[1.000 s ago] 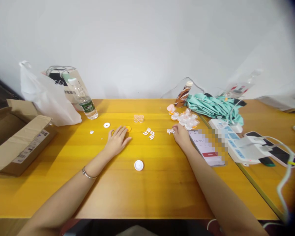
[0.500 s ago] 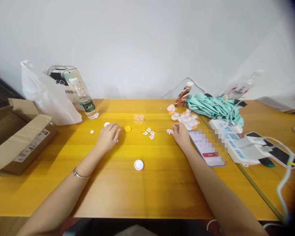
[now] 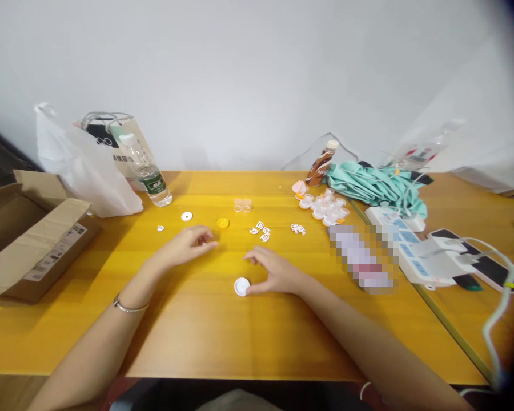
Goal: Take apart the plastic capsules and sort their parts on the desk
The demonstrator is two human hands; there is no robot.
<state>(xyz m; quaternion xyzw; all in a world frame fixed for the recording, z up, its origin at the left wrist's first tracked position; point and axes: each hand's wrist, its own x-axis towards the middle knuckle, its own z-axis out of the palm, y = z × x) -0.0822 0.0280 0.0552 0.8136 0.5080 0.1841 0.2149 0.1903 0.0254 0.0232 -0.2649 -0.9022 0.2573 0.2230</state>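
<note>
My right hand [image 3: 272, 271] is open, thumb and fingers apart, with the thumb at the right edge of a round white plastic disc [image 3: 241, 286] on the table. My left hand [image 3: 192, 244] hovers with curled, parted fingers and holds nothing. Beyond it lie a yellow round piece [image 3: 223, 223], a white ring-shaped disc [image 3: 187, 216] and a small white part [image 3: 160, 228]. Several white cut-out pieces [image 3: 261, 231] lie in the middle, with more white cut-out pieces [image 3: 298, 229] to their right. Small clear orange-tinted cups [image 3: 242, 205] stand farther back.
At left are an open cardboard box [image 3: 47, 245], a white plastic bag [image 3: 85, 171] and a water bottle [image 3: 154, 182]. At right are clear-and-orange capsules [image 3: 328, 208], a brown drink bottle [image 3: 322, 165], a green cloth bundle [image 3: 372, 185], a blurred phone [image 3: 360, 257] and a power strip [image 3: 406, 251].
My right hand has moved left and toward me, from the white cut-out pieces to the white disc, its fingers opening. My left hand has come nearer and right, uncovering the ring-shaped disc.
</note>
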